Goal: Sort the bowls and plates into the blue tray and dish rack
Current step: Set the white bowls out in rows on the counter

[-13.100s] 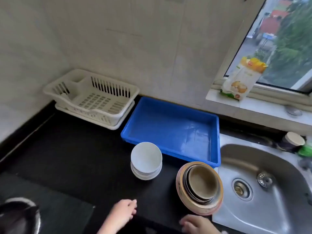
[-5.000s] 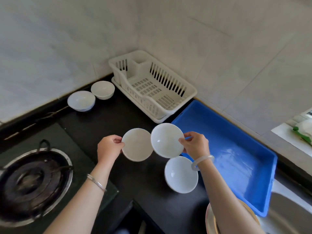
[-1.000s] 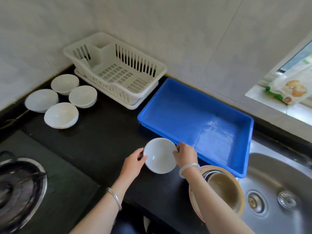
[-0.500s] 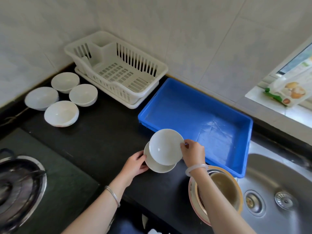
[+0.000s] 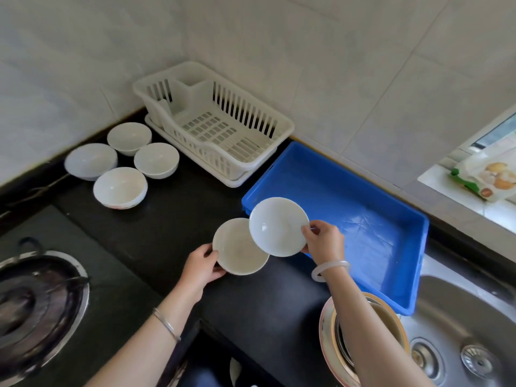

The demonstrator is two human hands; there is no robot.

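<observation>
Nearest me, I see a stack of brownish plates and bowls [image 5: 365,342] at the counter edge beside the sink [image 5: 469,325], partly hidden by the right forearm that crosses over it. My left hand [image 5: 202,265] is closed on the near-left rim of a white bowl [image 5: 240,247], thumb on top and fingers under it, forearm reaching in from the lower left with a thin bangle at the wrist. My right hand [image 5: 324,241] pinches the right rim of a second white bowl [image 5: 277,226], tilted with its inside toward me; its left part overlaps the first bowl's right edge, and whether they touch I cannot tell. This second bowl sits in front of the near-left corner of the blue tray [image 5: 416,247], which holds nothing. To the left on the black counter [image 5: 173,219], well apart from the hands, four white bowls [image 5: 120,187] stand upright in a cluster. A stove burner [image 5: 36,303] lies at the far left. Furthest back, the white dish rack [image 5: 282,127] stands in the wall corner, just left of the tray, with no dishes in it.
</observation>
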